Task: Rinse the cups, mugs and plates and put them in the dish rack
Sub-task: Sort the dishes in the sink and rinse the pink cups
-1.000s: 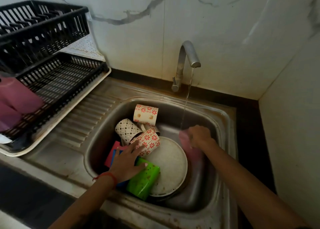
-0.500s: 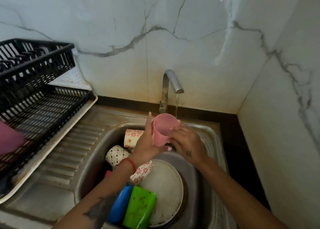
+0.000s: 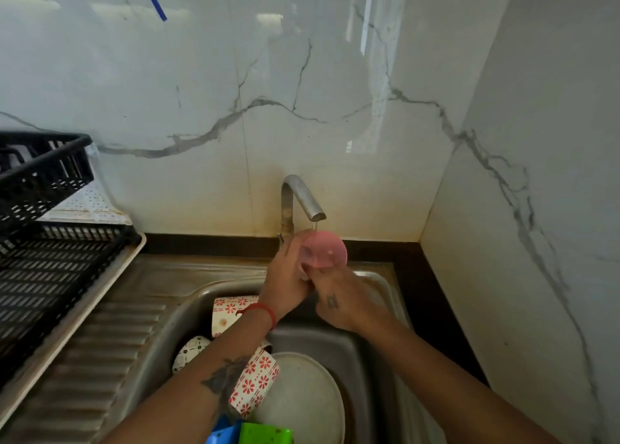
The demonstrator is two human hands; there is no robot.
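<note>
A pink cup (image 3: 324,249) is held under the running tap (image 3: 302,198), its mouth turned towards me. My left hand (image 3: 286,280) grips its left side. My right hand (image 3: 339,296) holds it from below. In the sink (image 3: 369,349) lie three patterned mugs: one with red flowers at the back (image 3: 228,311), a dark-patterned one (image 3: 189,351) and another red-flowered one (image 3: 256,383). A white plate (image 3: 303,400) lies flat beside them, with a green cup (image 3: 265,434) and a blue cup (image 3: 224,432) at the front. The black dish rack (image 3: 50,269) stands at the left.
The rack sits on a cream tray (image 3: 73,312) beside the ribbed metal draining board (image 3: 110,349). Marble-look walls close off the back and the right. A dark counter strip (image 3: 429,292) runs along the sink's right side.
My right hand lifted the pink cup out of the sink to the tap. My left hand left the mugs and took hold of it. The cup's mouth has tilted towards me.
</note>
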